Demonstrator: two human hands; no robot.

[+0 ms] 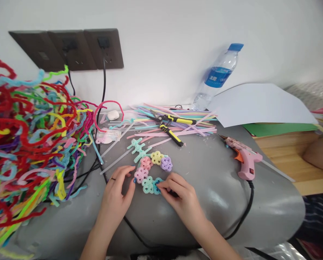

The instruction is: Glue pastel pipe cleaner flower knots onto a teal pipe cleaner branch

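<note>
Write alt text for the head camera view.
Two bare hands, left hand and right hand, touch a chain of pastel pipe-cleaner flowers on a grey surface. A tangled pipe-cleaner pile lies left; pliers behind, pink glue gun right.
</note>
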